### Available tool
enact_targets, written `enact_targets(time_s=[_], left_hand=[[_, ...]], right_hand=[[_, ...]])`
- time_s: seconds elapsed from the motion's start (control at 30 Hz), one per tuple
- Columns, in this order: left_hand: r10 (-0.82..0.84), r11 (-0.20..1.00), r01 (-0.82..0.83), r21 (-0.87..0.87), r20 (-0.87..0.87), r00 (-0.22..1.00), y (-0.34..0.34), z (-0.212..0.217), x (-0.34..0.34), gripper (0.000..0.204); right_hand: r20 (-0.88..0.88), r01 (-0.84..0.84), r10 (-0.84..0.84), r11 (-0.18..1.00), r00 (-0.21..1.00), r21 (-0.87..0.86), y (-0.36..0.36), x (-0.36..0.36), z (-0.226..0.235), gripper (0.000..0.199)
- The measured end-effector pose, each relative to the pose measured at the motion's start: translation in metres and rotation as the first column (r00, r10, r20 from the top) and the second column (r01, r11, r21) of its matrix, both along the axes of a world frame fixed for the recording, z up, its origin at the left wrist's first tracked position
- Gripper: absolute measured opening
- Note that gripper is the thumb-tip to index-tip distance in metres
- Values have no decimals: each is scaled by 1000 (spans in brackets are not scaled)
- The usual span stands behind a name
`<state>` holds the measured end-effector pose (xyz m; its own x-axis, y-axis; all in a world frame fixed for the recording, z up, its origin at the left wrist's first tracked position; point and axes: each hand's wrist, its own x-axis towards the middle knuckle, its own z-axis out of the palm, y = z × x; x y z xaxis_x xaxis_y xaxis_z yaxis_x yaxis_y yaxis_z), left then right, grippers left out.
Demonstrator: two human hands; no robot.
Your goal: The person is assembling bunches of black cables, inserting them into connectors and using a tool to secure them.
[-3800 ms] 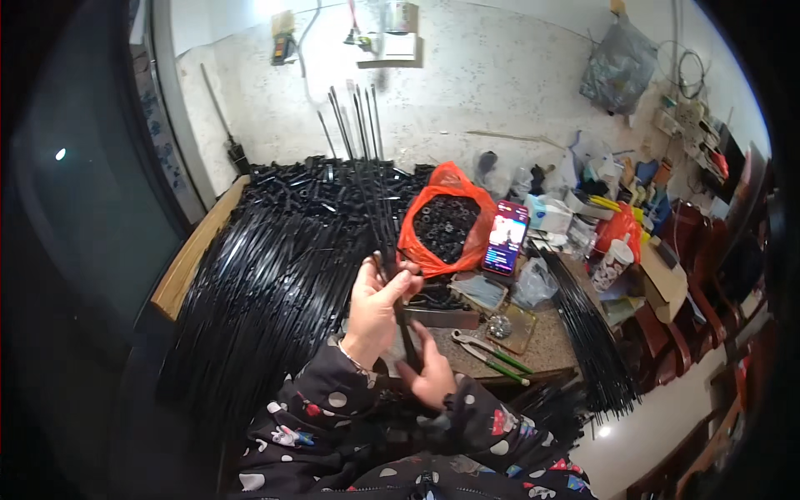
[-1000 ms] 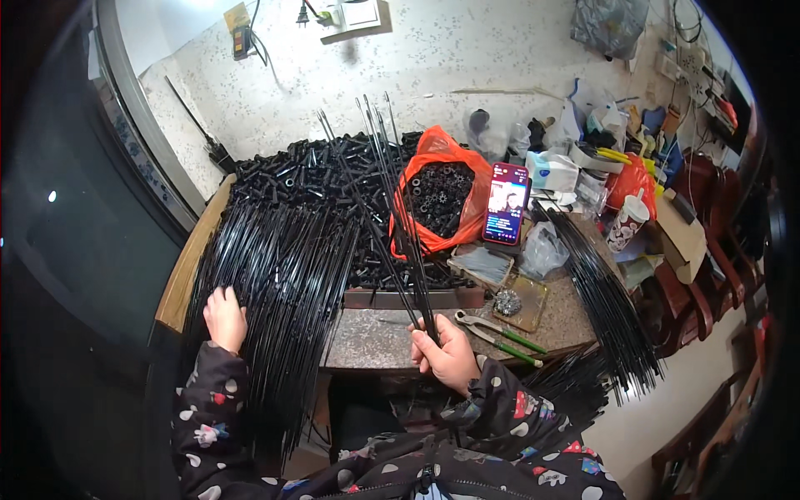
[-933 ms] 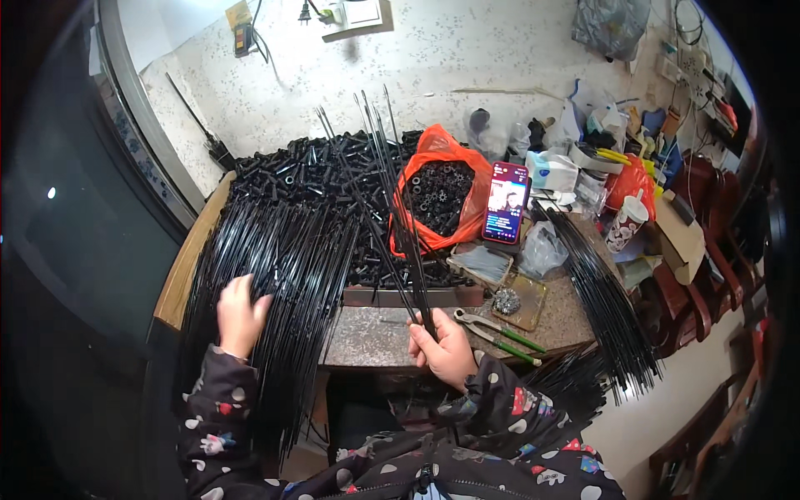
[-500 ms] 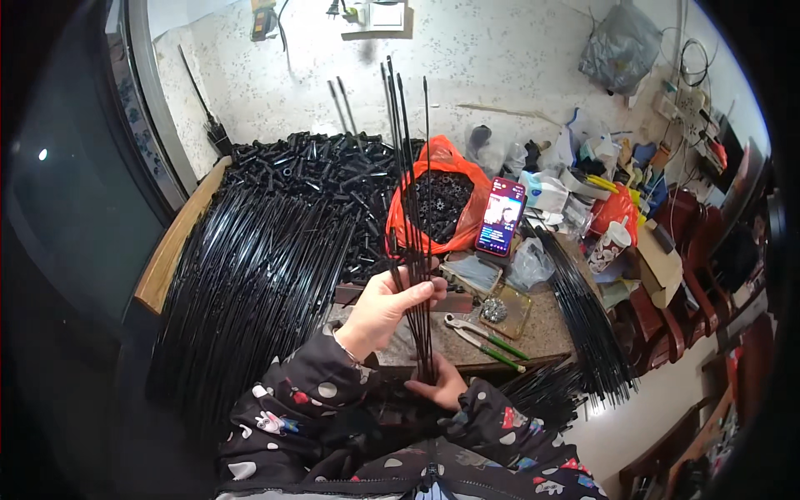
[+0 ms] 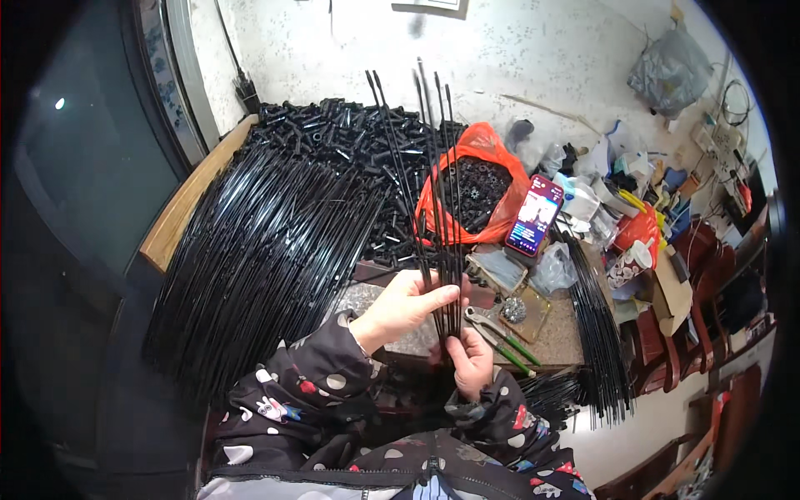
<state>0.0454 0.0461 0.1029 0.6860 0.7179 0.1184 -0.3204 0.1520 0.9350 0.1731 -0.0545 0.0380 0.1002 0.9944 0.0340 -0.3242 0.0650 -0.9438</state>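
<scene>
- The left hand [image 5: 402, 310] is wrapped around slim black rods [image 5: 447, 265], which spread fan-like above it.
- The right hand [image 5: 473, 363] pinches their lower part, near the speckled tabletop [image 5: 557, 343].
- Behind the rods: a bag [image 5: 481, 138] of crinkled orange plastic.

wall [image 5: 542, 62]: white, with grey marks | left pane [image 5: 83, 192]: dark, one bright spot [image 5: 59, 104] | table [image 5: 560, 337]: speckled top | chairs [image 5: 658, 358]: reddish brown | floor [image 5: 604, 446]: pale

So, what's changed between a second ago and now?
The left hand has moved rightward from the rod pile and taken hold of the thin black rods above the right hand, which held them already. The orange bag, phone and pliers stayed in place.
</scene>
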Motion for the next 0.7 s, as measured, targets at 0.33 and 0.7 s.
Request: enact_targets(time_s=[0.33, 0.7], left_hand=[[214, 947, -199, -251, 31, 976, -20, 7, 11, 18], [289, 935, -245, -258, 146, 946, -18, 21, 11, 34]], right_hand=[[189, 428, -463, 881, 866, 202, 16, 15, 52, 15], [157, 357, -380, 921, 912, 156, 3, 46, 90, 17]])
